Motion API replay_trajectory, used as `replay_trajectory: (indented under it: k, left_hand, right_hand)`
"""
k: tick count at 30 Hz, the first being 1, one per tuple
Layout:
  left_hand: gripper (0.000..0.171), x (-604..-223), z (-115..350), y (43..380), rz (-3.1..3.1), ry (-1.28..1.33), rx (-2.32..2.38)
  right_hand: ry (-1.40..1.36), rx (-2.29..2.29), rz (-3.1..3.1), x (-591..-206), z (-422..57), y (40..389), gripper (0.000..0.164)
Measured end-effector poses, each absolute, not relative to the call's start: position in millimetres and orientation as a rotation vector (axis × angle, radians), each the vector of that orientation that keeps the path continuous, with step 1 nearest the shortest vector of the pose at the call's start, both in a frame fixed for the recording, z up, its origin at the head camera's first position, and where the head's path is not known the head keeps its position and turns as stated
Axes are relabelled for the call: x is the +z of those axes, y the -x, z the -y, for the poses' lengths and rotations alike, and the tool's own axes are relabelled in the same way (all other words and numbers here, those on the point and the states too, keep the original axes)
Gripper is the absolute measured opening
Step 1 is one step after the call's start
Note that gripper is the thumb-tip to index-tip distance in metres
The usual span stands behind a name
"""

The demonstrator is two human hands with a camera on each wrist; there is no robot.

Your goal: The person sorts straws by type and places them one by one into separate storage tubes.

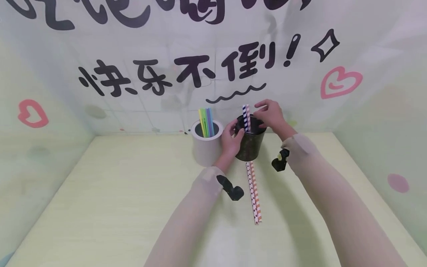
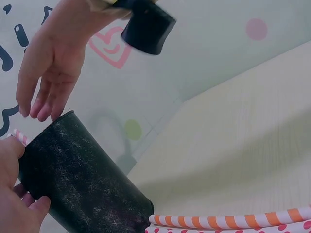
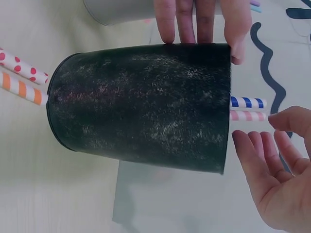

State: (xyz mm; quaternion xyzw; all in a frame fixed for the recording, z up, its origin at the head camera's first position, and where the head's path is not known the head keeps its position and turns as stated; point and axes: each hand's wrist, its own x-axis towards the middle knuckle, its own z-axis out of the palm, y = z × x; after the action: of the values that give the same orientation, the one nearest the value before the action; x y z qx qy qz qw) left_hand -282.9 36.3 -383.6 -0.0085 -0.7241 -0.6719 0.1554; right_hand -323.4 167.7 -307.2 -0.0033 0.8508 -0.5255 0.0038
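Observation:
A black metal bucket (image 1: 251,146) stands upright on the table, flecked with grey. My left hand (image 1: 231,141) grips its left side near the rim, thumb and fingers spread against the wall. Two striped paper straws rise from its mouth, a dark blue one (image 3: 249,102) and a pink one (image 3: 249,115). Over the right of the rim is my right hand (image 1: 269,115), its fingers loosely bent and apart from the thumb, nothing between them. An orange-striped straw (image 1: 256,193) and a red-dotted straw (image 1: 252,196) lie side by side on the table, pointing at the bucket's base.
Left of the bucket, close beside my left hand, stands a light grey cup (image 1: 205,150) with several yellow, green, blue and purple straws (image 1: 207,122). The pale wooden table (image 1: 133,193) ends at a printed cloth wall (image 1: 140,111) behind them. Cloth walls also flank both sides.

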Motion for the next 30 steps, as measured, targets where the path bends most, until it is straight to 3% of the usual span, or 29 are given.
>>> replay_trajectory:
  k: [9, 21, 30]
  left_hand:
    - [0.041, -380, -34, 282, 2.121, -0.001, -1.918]
    - [0.042, -382, -35, 281, 2.161, -0.017, -1.911]
    - [0.042, -381, -35, 280, 2.167, -0.019, -1.908]
  right_hand:
    - [0.209, -1.603, -2.600, -309, -186, 296, 0.033]
    - [0.445, -1.481, -2.463, -341, -211, 256, 0.031]
    - [0.386, -1.462, -2.358, -385, -218, 246, 0.036]
